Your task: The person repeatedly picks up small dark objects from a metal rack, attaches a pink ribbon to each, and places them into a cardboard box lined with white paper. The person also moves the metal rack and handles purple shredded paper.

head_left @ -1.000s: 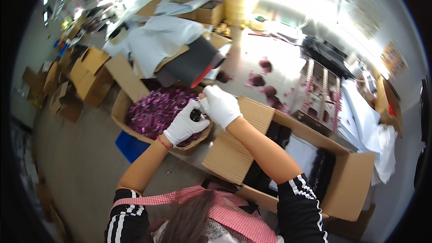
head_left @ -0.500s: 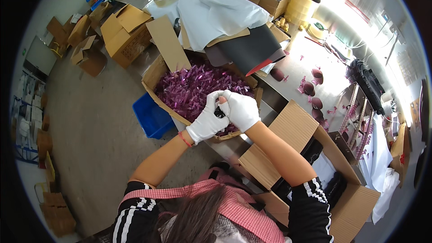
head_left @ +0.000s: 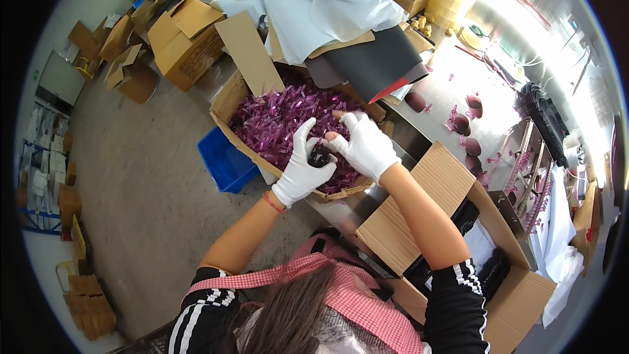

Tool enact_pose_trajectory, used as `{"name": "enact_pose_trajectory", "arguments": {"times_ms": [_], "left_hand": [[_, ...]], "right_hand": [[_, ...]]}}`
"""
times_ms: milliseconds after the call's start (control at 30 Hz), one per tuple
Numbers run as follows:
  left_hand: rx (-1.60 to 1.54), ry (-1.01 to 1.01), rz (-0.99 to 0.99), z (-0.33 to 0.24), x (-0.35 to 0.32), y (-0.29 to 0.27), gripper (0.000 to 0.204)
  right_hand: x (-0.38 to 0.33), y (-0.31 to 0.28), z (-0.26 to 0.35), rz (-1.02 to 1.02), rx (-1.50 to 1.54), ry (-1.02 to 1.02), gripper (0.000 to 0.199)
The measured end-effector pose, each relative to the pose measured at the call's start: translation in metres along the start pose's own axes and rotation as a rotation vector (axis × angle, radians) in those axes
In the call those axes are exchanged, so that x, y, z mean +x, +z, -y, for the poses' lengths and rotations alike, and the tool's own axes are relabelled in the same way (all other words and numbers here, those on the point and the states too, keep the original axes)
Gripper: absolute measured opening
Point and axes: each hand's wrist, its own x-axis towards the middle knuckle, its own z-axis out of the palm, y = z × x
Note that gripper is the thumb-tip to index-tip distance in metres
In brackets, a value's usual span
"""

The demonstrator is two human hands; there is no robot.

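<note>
Both hands [head_left: 334,157] stay together over purple pieces [head_left: 282,121].

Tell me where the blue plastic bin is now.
In the head view, the blue bin sits on the floor left of centre, beside the cardboard box of purple pieces, near the left hand.

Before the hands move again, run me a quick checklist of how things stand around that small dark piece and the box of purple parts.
1. Small dark piece held between both hands: ok, left hand and right hand both touch it.
2. White gloves on both hands: ok.
3. Hands over the cardboard box: ok.
4. Purple parts in supply: ok, the box holds plenty.
5. A purple part already fitted to the dark piece: cannot tell, fingers hide it.
6. Blue bin clear of the elbows: ok, on the floor beside the box.
</note>
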Motion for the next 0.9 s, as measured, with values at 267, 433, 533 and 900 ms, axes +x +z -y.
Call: {"name": "enact_pose_trajectory", "arguments": {"times_ms": [267, 433, 533, 900], "left_hand": [[-0.159, -0.236, 0.129, -0.014, -0.003, -0.002, 0.093], [0.299, -0.116, 0.133, 0.016, -0.003, -0.002, 0.069], [0.478, -0.134, 0.132, 0.02, -0.007, -0.001, 0.051], [0.497, -0.134, -0.132, 0.03, 0.001, -0.009, 0.032]], "right_hand": [[-0.001, -0.012, 0.006, 0.277, 0.132, -0.21, 0.026], [-0.005, -0.006, 0.011, 0.356, -0.165, -0.334, 0.016], [-0.014, -0.004, 0.019, 0.435, -0.291, -0.285, 0.009], [-0.029, -0.007, 0.032, 0.628, 1.032, 0.618, 0.023]]}}
